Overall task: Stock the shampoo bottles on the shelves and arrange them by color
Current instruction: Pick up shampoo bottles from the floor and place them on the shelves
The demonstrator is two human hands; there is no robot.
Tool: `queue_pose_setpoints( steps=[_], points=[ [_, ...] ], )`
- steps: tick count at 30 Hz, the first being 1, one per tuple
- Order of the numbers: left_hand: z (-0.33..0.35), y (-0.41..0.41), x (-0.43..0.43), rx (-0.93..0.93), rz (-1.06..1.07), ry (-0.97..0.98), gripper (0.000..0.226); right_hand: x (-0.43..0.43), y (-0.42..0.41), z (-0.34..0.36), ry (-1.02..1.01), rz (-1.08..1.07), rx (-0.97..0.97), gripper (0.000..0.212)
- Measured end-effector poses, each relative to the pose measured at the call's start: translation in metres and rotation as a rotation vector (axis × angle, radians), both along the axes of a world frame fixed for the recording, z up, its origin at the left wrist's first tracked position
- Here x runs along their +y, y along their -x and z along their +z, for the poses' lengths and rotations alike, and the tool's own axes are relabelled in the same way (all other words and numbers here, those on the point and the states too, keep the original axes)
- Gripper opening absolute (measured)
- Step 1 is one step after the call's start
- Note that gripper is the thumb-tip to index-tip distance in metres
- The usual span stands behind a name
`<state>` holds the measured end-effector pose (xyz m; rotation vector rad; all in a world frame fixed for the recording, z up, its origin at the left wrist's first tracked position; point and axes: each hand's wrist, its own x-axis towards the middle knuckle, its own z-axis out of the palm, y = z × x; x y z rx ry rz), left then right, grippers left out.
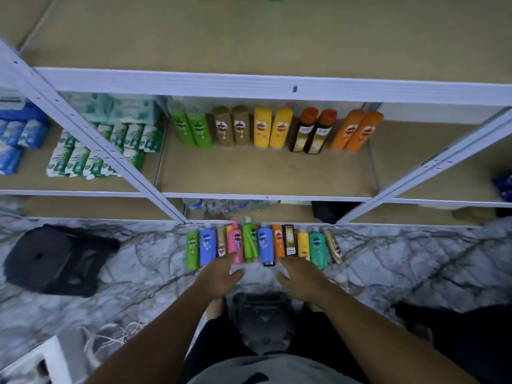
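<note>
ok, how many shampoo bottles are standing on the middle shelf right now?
10, in a row at the back of the middle shelf, left to right: green pair, gold pair, yellow pair, dark brown pair, orange pair. More behind them could be hidden.

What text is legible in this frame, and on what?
"sunsilk": left blue plastic bottle on the marble floor, pink plastic bottle, right blue plastic bottle.
Labels on the shelf bottles, other floor bottles, green-and-white packs: too blurred to read.
</note>
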<state>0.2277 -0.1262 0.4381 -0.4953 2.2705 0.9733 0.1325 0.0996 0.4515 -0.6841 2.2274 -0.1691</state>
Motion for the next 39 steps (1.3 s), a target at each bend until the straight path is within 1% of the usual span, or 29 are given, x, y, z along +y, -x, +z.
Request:
queue_pose_setpoints(
  steps=[3,6,9,14,16,19,21,24,26,29,32,33,36,37,39],
  points=[
    [-0.033,0.007,0.005,-0.025,0.02,-0.001,0.066,0.001,0.006,-0.036,0.001,-0.027,-0.043,0.055],
    [-0.092,0.026,0.007,-0.038,0.063,-0.02,0.066,-0.003,0.022,-0.1,-0.003,-0.074,-0.087,0.058],
    [-0.18,0.052,0.006,-0.045,0.115,-0.012,0.063,-0.009,0.043,-0.201,-0.031,-0.128,-0.155,0.066],
    [-0.346,0.096,-0.003,-0.065,0.118,0.065,0.067,-0.017,0.079,-0.374,-0.035,-0.229,-0.232,0.062],
    [-0.399,0.111,-0.008,-0.061,0.127,0.114,0.071,-0.018,0.09,-0.43,-0.051,-0.275,-0.244,0.064],
    [-0.469,0.13,-0.013,-0.029,0.119,0.194,0.079,-0.02,0.105,-0.506,-0.053,-0.321,-0.208,0.071],
    [-0.504,0.144,-0.017,-0.003,0.111,0.226,0.085,-0.026,0.116,-0.543,-0.008,-0.392,-0.152,0.078],
    [-0.545,0.165,-0.019,0.058,0.146,0.251,0.099,-0.04,0.136,-0.586,0.134,-0.517,-0.104,0.08],
    [-0.559,0.18,-0.018,0.078,0.176,0.251,0.103,-0.051,0.15,-0.6,0.214,-0.593,-0.117,0.074],
    [-0.571,0.201,-0.012,0.058,0.145,0.328,0.104,-0.065,0.171,-0.615,0.213,-0.661,-0.194,0.061],
    [-0.58,0.213,-0.009,0.016,0.087,0.396,0.109,-0.072,0.183,-0.629,0.234,-0.719,-0.22,0.079],
    [-0.582,0.216,-0.01,0.004,0.071,0.403,0.11,-0.073,0.184,-0.632,0.237,-0.719,-0.214,0.082],
    [-0.582,0.222,-0.012,0.027,0.103,0.37,0.097,-0.07,0.184,-0.635,0.273,-0.757,-0.236,0.08],
    [-0.581,0.221,-0.012,0.041,0.12,0.366,0.094,-0.068,0.184,-0.632,0.283,-0.765,-0.239,0.077],
    [-0.575,0.214,-0.01,0.075,0.144,0.364,0.093,-0.063,0.178,-0.624,0.292,-0.789,-0.227,0.065]
  ],
)
